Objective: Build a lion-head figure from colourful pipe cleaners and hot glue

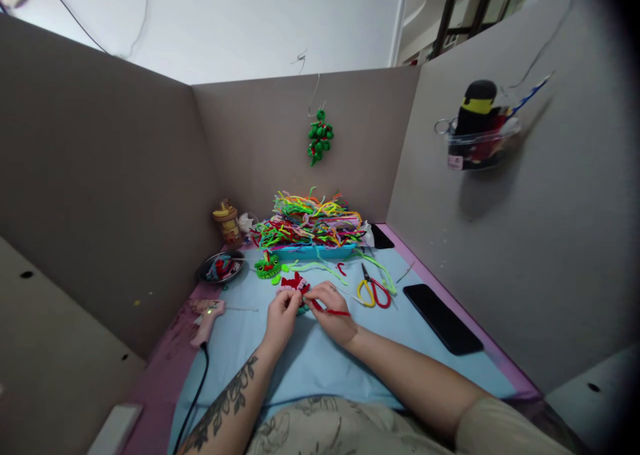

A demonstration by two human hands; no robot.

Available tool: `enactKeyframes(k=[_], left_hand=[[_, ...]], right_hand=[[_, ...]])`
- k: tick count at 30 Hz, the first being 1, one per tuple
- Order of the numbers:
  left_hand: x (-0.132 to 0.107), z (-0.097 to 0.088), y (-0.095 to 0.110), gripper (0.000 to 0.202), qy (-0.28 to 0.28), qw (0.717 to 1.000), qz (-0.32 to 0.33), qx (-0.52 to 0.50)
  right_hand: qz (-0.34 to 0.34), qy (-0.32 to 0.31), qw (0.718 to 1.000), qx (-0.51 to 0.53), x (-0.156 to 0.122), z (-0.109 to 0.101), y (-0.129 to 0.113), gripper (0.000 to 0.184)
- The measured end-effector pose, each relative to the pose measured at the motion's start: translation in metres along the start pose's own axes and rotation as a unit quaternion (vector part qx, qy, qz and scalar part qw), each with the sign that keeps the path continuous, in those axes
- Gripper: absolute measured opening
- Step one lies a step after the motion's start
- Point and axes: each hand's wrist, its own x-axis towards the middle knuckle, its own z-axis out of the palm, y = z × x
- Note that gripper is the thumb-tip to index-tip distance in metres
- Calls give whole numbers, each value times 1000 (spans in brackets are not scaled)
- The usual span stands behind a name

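Note:
My left hand [283,316] is closed, pinching a small craft figure [296,281] of red and pink chenille stems. Facing it, my right hand [332,313] is closed on a red chenille stem [339,313], whose tail sticks out to the right across the fingers. The fingertips of both hands meet at the figure's near side and hide part of it. A bit of teal shows beneath them. Just beyond lies a green frog-like head [268,266] made of chenille stems. Scissors [373,288] with one yellow and one red handle rest to the right of my right hand.
A blue tray [320,251] heaped with chenille stems stands at the back. A pink glue gun [209,321] with a cord lies left, near a dark bowl [204,268]. A black phone [443,318] lies right. Grey partitions [300,95] enclose the table.

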Motion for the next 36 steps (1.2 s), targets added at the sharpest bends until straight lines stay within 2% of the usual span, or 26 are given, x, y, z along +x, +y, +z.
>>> enactKeyframes(k=[2, 5, 8, 11, 14, 16, 18, 20, 23, 26, 29, 33, 36], left_hand=[[1, 2, -2, 30, -14, 995, -57, -80], [2, 4, -3, 35, -33, 971, -136, -196], [2, 3, -1, 35, -48, 948, -172, -263], [2, 1, 3, 36, -81, 932, -192, -296], [0, 0, 7, 36, -115, 914, -220, -321], [-1, 0, 9, 33, -125, 904, -240, -330], [-2, 0, 11, 30, -134, 897, -259, -332], [-2, -1, 11, 29, -147, 891, -273, -332], [-1, -3, 10, 27, -169, 880, -289, -336], [-1, -5, 10, 26, -197, 866, -308, -341], [-2, -4, 10, 26, -211, 863, -306, -342], [-4, 3, 8, 30, -167, 904, -239, -313], [-3, 7, 4, 36, -120, 938, -189, -265]], right_hand=[[59, 15, 997, 40, 2, 0, -1, 7], [157, 20, 982, 108, 4, 1, 0, 6], [224, 15, 957, 185, 5, 3, 2, 8], [262, 10, 923, 282, 5, 7, 5, 10], [305, -1, 874, 380, 4, 10, 9, 13], [329, -17, 843, 426, 3, 11, 12, 14], [342, -33, 825, 449, 3, 11, 15, 13], [341, -54, 824, 450, 3, 11, 18, 14], [310, -80, 841, 435, 3, 9, 18, 16], [264, -76, 864, 421, 5, 8, 15, 15], [247, -61, 875, 413, 6, 8, 12, 16], [264, -16, 886, 380, 6, 10, 11, 21], [290, -6, 892, 346, 4, 12, 13, 22]])
